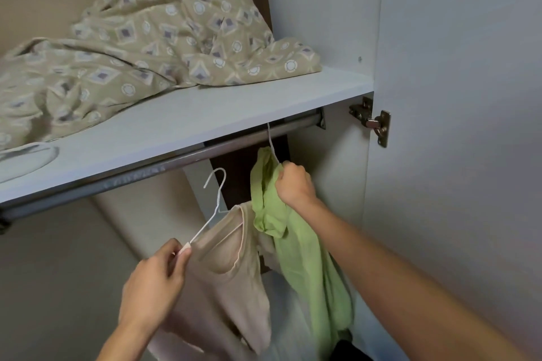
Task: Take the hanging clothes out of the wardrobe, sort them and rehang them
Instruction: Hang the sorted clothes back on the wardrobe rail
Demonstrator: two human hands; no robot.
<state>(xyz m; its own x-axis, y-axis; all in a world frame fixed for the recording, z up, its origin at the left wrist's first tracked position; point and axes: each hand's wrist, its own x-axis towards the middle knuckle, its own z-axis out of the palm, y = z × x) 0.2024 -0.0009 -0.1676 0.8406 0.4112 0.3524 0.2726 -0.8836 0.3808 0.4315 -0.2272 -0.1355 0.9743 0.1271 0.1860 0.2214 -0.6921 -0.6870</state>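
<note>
Below the rail (164, 165), your left hand (152, 284) pinches the beige top's (223, 266) hanger (215, 202); your right hand (294, 184) grips the hooked green shirt (296, 240), which may slide off if tugged.

So we've got the left hand (152, 281) low and the right hand (294, 184) up and to its right. One hanger (215, 199) sits just above the left hand, a top (228, 272) draped right of it. The shirt (305, 266) hangs under the right hand. Rail (176, 159) and shelf (181, 126) run above both, bedding (146, 38) on the shelf, hinge (371, 121) up right of the right hand.
</note>
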